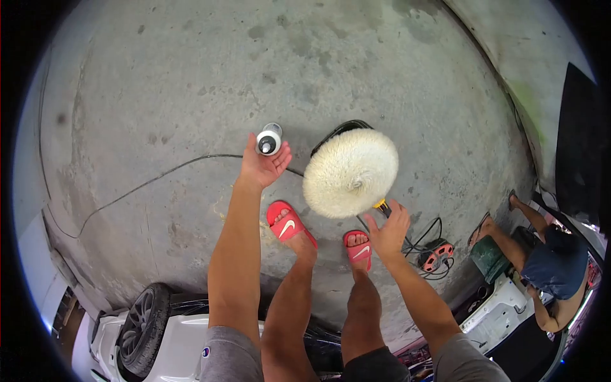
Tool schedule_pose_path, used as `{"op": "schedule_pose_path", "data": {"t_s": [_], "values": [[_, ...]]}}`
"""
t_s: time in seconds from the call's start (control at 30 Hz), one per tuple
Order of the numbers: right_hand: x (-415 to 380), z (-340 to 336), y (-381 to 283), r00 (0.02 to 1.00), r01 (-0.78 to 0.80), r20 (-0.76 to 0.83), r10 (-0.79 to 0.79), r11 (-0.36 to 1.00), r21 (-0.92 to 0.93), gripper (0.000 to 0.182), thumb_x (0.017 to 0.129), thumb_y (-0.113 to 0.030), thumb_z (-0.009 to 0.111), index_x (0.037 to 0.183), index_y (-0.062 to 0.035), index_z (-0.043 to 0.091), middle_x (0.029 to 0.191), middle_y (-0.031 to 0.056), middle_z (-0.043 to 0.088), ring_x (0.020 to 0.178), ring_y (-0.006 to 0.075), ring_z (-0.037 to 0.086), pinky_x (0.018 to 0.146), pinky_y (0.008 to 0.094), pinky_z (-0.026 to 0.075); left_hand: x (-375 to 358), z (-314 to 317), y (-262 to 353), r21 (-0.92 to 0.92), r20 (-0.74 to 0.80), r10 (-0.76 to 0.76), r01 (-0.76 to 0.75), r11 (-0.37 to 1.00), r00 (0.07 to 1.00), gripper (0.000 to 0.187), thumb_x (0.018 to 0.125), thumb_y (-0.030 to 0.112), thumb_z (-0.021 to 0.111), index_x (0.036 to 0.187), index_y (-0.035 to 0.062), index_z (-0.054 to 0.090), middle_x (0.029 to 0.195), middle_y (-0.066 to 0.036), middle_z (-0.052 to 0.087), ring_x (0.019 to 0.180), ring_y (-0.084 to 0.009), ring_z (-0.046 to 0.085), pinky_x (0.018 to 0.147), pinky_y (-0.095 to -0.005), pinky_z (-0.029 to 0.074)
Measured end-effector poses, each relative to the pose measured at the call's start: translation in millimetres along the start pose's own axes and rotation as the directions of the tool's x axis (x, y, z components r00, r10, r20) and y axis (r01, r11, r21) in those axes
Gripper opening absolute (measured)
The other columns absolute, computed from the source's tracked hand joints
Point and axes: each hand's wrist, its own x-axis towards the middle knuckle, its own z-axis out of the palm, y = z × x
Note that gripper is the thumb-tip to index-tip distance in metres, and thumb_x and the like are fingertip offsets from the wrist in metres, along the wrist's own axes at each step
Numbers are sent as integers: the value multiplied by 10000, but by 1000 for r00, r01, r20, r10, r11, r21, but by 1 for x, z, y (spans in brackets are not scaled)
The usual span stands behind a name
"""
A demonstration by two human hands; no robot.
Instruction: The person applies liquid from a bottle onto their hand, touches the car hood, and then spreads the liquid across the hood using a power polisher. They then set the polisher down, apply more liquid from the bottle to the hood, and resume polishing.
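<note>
My left hand [266, 167] curves round a small bottle [268, 141] with a pale body and a black cap. The thumb lies on its left and the fingers on its right; the cap points up toward me. My right hand [389, 229] is at the yellow-and-black handle of a polisher [382, 206], thumb and fingers on either side of it. The polisher's round, cream-white wool pad [351, 172] faces up and hides most of the machine's body. Behind the pad a black loop [344, 129] shows.
A black cable [146, 181] crosses the concrete floor [191, 83]. A red cord reel [436, 256] lies right of my feet in red slides [291, 223]. Lower left is a white car with a dark wheel [145, 330]. Another person [555, 264] crouches at right by car parts.
</note>
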Motion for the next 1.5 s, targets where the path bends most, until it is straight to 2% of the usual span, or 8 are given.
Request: {"op": "schedule_pose_path", "data": {"t_s": [0.17, 0.47, 0.53, 0.67, 0.9, 1.07, 1.2, 1.5], "values": [[63, 45, 29, 954, -89, 270, 127, 985, -148, 820, 752, -360, 752, 1397, -43, 357, 1463, 119, 367, 1311, 339, 347, 1056, 536, 284, -10, -10, -10, -3, 73, -30, 31, 1000, 997, 769, 895, 661, 431, 1340, 43, 322, 1275, -220, 522, 1087, -373, 573, 938, -493, 483], [135, 92, 47, 738, -428, 656, -161, 640, 638, 614, 817, -315, 714, 1326, -73, 471, 1298, 90, 540, 1145, 252, 519, 954, 432, 427, -49, -131, -118, 597, -29, 183, -130, 792, 983, 552, 864, 368, 651, 1268, 33, 477, 1074, -159, 636, 932, -242, 636, 743, -371, 521], [123, 69, 40, 573, -603, 756, -317, 461, 651, 569, 831, -304, 706, 1310, -79, 497, 1261, 84, 578, 1108, 233, 557, 932, 408, 459, -84, -144, -145, 681, -42, 175, -100, 726, 984, 570, 842, 346, 690, 1265, 22, 488, 1054, -152, 641, 931, -244, 636, 762, -359, 516], [78, 2, -16, 203, -374, 963, -179, 894, 245, 587, 728, -175, 780, 1241, -43, 526, 1084, 71, 630, 961, 174, 601, 836, 352, 510, -159, -138, -196, 814, 141, 426, -350, 464, 894, 682, 806, 310, 742, 1333, 14, 426, 1175, -147, 584, 1077, -256, 570, 912, -362, 462], [-131, -237, -124, -609, -733, 594, -526, 659, -169, 844, 776, -378, 714, 1440, -44, 315, 1382, 196, 476, 1100, 353, 589, 914, 465, 501, -432, -113, -307, 437, 10, 970, -874, 214, 242, 519, 711, 118, 803, 1153, 35, 543, 1229, -159, 563, 1192, -285, 510, 1024, -411, 384], [-286, -354, -134, -411, -595, 861, -300, 804, -4, 803, 788, -359, 697, 1426, -38, 330, 1358, 209, 483, 1109, 353, 580, 921, 460, 489, -647, -88, -410, 214, -65, 983, -965, -152, -169, 197, 665, 96, 792, 794, 54, 649, 801, -105, 646, 883, -299, 633, 843, -387, 475], [-361, -396, -137, -184, -168, 956, -227, 966, 197, 770, 798, -344, 684, 1414, -34, 342, 1339, 219, 489, 1116, 354, 572, 927, 455, 480, -729, -71, -492, 679, -266, 915, -732, -47, -305, 243, 681, 280, 769, 748, 92, 630, 646, -63, 592, 610, -224, 581, 567, -350, 453], [-512, -445, -94, -165, 275, 929, -330, 890, 365, 696, 820, -309, 653, 1388, -24, 370, 1297, 241, 501, 1131, 354, 555, 940, 445, 459, -878, -104, -671, 605, -695, 648, -739, 296, -310, 256, 607, 288, 757, 707, 73, 662, 646, -133, 608, 610, -292, 610, 570, -370, 462]]}}
